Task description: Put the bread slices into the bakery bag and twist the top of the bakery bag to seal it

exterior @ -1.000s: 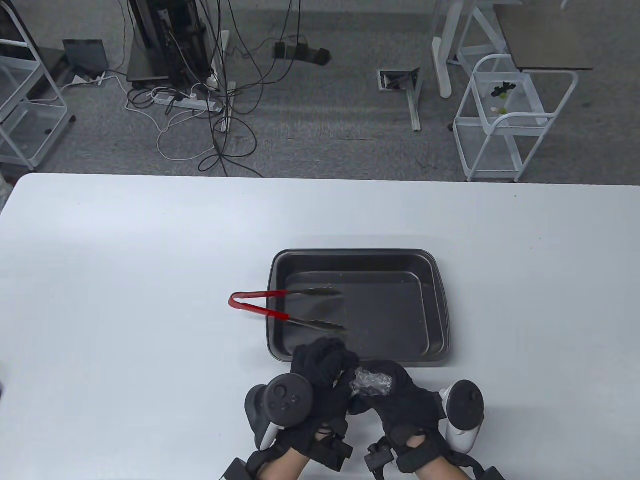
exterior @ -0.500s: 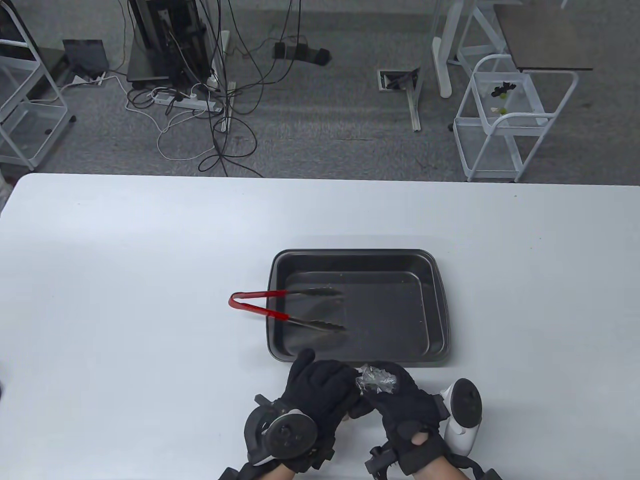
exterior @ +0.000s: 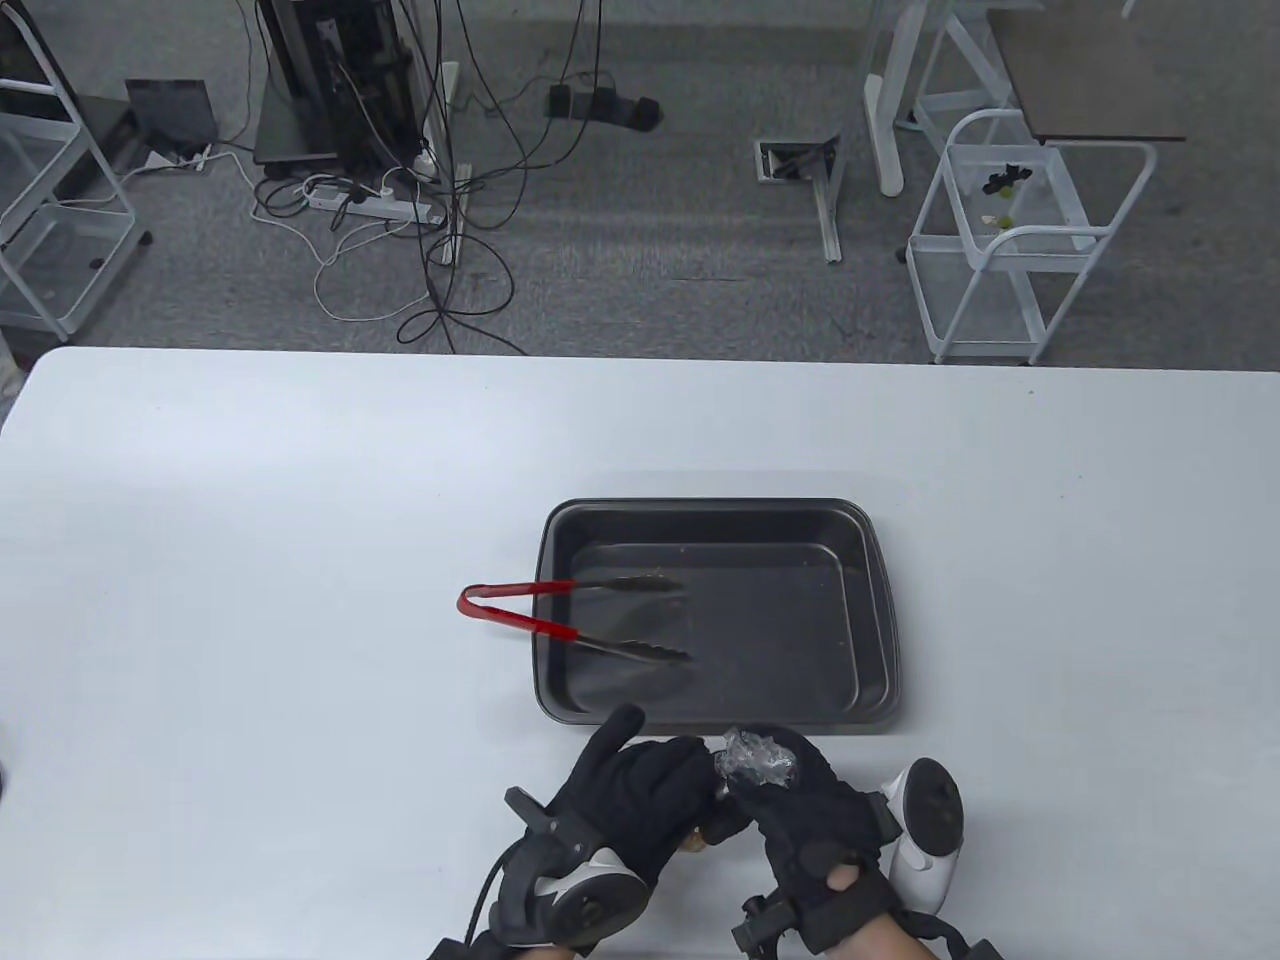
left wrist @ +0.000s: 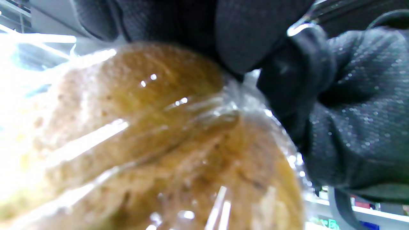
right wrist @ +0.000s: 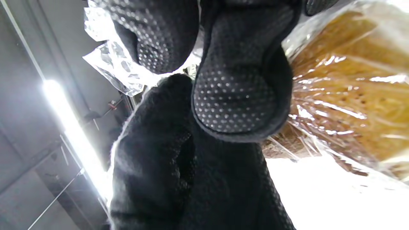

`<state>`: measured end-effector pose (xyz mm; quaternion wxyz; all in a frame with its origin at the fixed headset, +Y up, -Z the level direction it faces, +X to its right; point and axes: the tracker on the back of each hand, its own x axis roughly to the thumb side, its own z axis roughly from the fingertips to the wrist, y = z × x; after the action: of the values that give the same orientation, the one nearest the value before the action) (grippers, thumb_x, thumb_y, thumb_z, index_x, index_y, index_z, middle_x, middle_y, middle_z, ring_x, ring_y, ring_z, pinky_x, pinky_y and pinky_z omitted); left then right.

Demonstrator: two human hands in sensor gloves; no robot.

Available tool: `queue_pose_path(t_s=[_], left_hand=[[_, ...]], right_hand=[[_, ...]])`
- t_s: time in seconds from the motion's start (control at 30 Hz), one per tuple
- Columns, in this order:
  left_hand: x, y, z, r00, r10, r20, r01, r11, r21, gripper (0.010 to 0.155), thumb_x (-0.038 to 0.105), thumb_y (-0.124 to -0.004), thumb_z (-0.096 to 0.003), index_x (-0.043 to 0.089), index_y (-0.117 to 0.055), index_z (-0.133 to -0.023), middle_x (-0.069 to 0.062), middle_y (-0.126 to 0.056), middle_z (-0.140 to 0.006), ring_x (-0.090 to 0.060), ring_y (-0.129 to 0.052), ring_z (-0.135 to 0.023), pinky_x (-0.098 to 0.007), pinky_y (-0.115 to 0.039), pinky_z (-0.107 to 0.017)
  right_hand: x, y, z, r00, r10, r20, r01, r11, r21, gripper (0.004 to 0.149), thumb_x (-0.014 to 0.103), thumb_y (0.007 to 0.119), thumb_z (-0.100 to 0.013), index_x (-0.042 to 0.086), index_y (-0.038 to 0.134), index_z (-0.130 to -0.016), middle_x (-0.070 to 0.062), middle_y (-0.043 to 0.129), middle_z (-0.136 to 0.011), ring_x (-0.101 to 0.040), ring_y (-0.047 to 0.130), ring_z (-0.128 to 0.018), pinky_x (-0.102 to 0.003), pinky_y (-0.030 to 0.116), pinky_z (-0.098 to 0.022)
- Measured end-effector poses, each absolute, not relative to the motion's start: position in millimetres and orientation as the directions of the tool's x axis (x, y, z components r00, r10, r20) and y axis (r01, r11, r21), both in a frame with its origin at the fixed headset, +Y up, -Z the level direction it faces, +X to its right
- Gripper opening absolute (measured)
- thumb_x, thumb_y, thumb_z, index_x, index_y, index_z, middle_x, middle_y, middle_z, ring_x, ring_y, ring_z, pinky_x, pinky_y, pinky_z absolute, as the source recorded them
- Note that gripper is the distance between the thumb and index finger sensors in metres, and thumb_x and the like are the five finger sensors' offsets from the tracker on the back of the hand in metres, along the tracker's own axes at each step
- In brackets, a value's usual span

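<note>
The clear bakery bag [left wrist: 179, 105] holds brown bread slices [left wrist: 159, 150] and sits between my two hands at the table's near edge. My left hand [exterior: 645, 790] wraps over the bag's body from the left, thumb sticking up. Just to the right, my right hand [exterior: 800, 805] grips the bag's neck, and the crinkled plastic top [exterior: 757, 764] sticks out above its fingers. In the right wrist view the gathered plastic [right wrist: 111, 67] bunches between the gloved fingers [right wrist: 236, 92], with the bagged bread [right wrist: 351, 89] to the right. From above, most of the bag is hidden under the hands.
A dark baking tray [exterior: 700, 506] lies just beyond the hands and holds only crumbs. Red-handled tongs [exterior: 520, 622] rest across its left rim, tips inside. The white table [exterior: 250, 600] spreads to both sides.
My left hand has rolled over the bag, its tracker swinging down toward the near edge and its thumb coming up. The right hand stays put, holding the bag's top.
</note>
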<state>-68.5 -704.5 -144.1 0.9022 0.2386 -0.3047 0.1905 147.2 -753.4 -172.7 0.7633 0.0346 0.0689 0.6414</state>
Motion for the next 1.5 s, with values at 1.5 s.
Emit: queue_pose_path(t_s=[1.5], left_hand=[[-64.0,-711.7,-142.5,0.801,0.466,0.375,-0.585,0.742,0.327,0.056,0.049,-0.101,-0.0399,0.023,-0.081,-0.085,-0.002,-0.098,-0.074,-0.02,-0.102,-0.063,-0.059,-0.061,-0.078]], right_hand=[[131.5,-711.6,-158.1,-0.357,0.886,0.295,-0.892,-0.417,0.174,0.082,0.037,0.087,-0.047,-0.006,0.043,-0.1,-0.033,0.077,-0.089,-0.035,0.107,-0.024,-0.065,0.06,-0.06]])
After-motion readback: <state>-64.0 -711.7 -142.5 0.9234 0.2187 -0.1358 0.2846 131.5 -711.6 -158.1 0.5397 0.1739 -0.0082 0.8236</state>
